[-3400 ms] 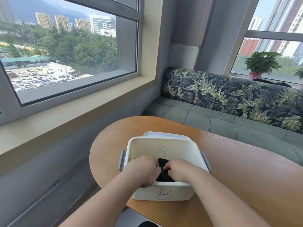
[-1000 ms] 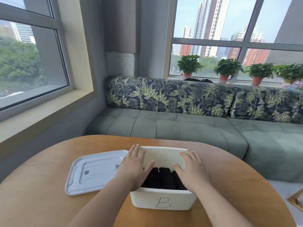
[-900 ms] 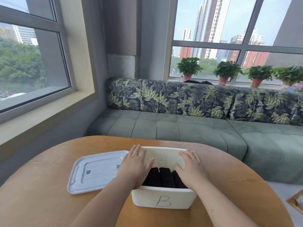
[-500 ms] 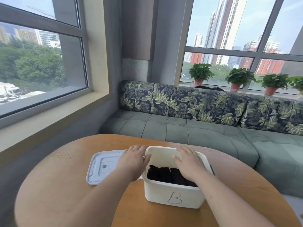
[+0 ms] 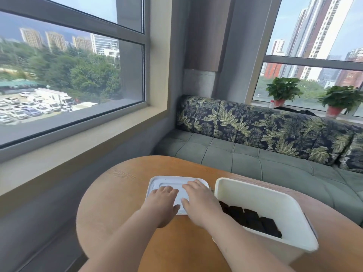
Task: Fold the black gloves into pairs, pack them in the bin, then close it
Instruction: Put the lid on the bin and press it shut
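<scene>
The white bin [image 5: 275,201] stands open on the round wooden table [image 5: 117,197], at the right. Inside it, several folded black gloves [image 5: 249,218] lie in a row along the near wall. The flat white lid [image 5: 167,182] lies on the table just left of the bin. My left hand [image 5: 162,201] rests over the lid's near left part, thumb at its front edge. My right hand [image 5: 198,201] lies on the lid's right part with fingers spread. Whether either hand grips the lid's edge is hidden by the hands themselves.
A grey-green sofa [image 5: 255,156] with leaf-print back cushions runs behind the table. Potted plants [image 5: 282,91] stand on the far window sill. A wide window ledge [image 5: 78,146] lies to the left. The table's left edge curves near the wall.
Both hands have left the bin and moved left onto the lid. The view has turned left, so the bin now sits at the right.
</scene>
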